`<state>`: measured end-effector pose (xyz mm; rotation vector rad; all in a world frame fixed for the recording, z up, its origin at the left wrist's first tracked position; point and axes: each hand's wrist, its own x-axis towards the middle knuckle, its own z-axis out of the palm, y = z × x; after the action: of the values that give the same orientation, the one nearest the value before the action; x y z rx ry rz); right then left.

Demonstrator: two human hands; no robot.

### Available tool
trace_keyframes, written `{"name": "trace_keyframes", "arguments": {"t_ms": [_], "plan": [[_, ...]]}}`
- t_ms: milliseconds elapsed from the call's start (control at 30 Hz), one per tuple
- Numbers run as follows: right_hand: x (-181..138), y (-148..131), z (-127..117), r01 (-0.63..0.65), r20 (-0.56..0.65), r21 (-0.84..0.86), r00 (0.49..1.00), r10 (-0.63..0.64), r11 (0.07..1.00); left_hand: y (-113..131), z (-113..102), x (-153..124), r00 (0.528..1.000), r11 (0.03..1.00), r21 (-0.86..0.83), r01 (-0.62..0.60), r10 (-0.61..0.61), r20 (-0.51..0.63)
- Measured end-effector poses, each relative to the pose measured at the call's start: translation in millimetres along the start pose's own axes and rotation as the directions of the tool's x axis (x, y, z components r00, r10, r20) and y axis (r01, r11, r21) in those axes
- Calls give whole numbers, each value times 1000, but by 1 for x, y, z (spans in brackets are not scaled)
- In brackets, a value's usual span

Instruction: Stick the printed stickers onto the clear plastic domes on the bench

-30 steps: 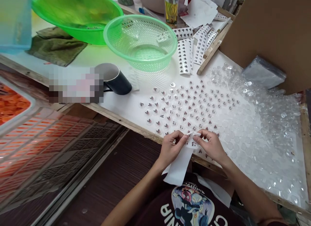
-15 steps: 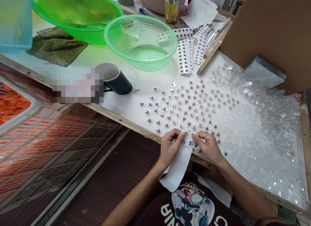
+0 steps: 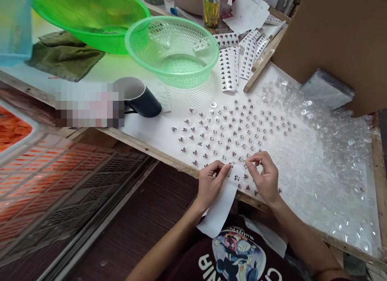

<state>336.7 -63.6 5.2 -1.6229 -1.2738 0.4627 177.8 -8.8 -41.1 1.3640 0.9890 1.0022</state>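
Observation:
My left hand [image 3: 211,184] is closed on a white sticker strip [image 3: 222,204], pinching it near the top while the lower end hangs past the table edge. A few small dark printed stickers show at its top. My right hand [image 3: 264,174] is just to the right, thumb and forefinger pinched together; what they hold, if anything, is too small to make out. Beyond both hands lie rows of small clear discs [image 3: 222,134], many bearing a little printed figure. Plain clear discs [image 3: 298,168] spread to the right.
A dark mug [image 3: 142,99] lies tilted behind the discs, near a pale green basket [image 3: 172,67] and a bright green basin [image 3: 90,27]. More sticker sheets [image 3: 229,69] lie by a wooden strip [image 3: 264,57]. Clear domed pieces [image 3: 338,140] are heaped at right, below a cardboard panel [image 3: 335,43].
My right hand has come away from the strip, up and to the right, with its finger and thumb pinched. My left hand still holds the strip in nearly the same place.

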Motion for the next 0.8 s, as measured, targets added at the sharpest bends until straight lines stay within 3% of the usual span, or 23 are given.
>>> {"name": "trace_keyframes", "arguments": {"t_ms": [133, 267, 367, 467, 600, 700, 800], "plan": [[10, -2, 12, -200, 165, 134, 970, 177, 971, 0, -2, 0, 999, 1000, 16, -11, 11, 33], [11, -7, 24, -294, 250, 291, 942, 224, 910, 0, -3, 0, 997, 999, 25, -25, 23, 70], [13, -11, 20, -263, 185, 334, 960, 211, 905, 0, -3, 1, 994, 998, 36, -44, 41, 98], [29, -2, -5, -197, 26, 334, 979, 200, 922, 0, -3, 1, 992, 996, 54, -66, 60, 114], [71, 50, -60, -187, -254, 201, 938, 236, 962, 0, -4, 0, 990, 996, 45, -79, 73, 117], [94, 98, -90, -271, -289, 85, 914, 284, 959, -1, -4, 0, 990, 996, 43, -77, 71, 124], [101, 129, -98, -319, -267, 0, 913, 308, 948, -1, -3, 1, 990, 995, 47, -83, 77, 119]]}}
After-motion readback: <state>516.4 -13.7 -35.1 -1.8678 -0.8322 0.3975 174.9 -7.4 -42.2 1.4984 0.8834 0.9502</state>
